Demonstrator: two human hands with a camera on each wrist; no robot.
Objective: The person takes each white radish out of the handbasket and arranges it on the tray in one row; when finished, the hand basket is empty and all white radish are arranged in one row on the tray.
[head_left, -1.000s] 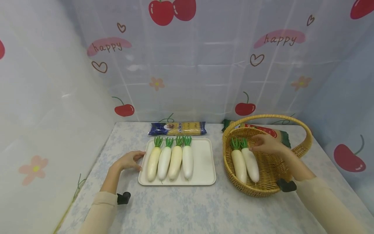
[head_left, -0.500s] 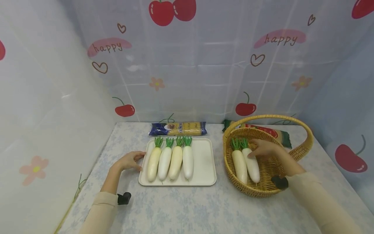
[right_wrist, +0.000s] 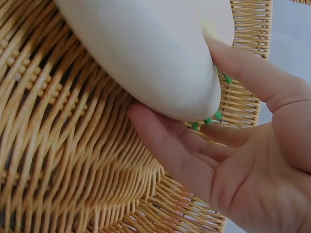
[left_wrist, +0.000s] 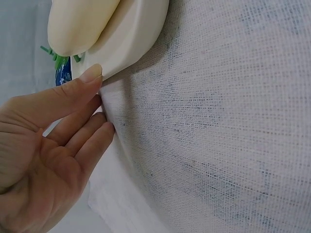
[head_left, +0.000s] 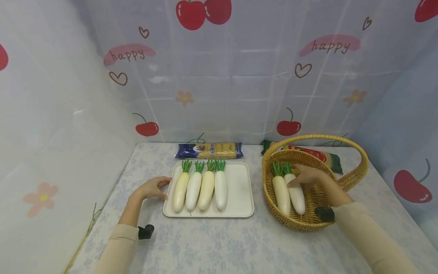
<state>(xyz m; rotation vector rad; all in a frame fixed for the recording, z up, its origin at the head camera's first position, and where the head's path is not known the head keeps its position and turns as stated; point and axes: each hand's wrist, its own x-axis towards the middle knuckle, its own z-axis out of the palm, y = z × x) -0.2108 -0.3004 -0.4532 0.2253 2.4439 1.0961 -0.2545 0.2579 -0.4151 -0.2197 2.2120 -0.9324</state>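
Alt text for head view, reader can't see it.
A person's right hand grips one of two long pale radishes with green tops inside a tan wicker basket. Their left hand touches the left edge of a white rectangular tray holding four more radishes. A blue-and-yellow packet lies behind the tray.

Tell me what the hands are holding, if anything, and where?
The right hand holds the whiter radish in the basket, near its leafy end; the left hand just touches the tray.

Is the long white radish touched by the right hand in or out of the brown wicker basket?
In: the white radish lies inside the rim of the wicker basket, the right hand gripping it.
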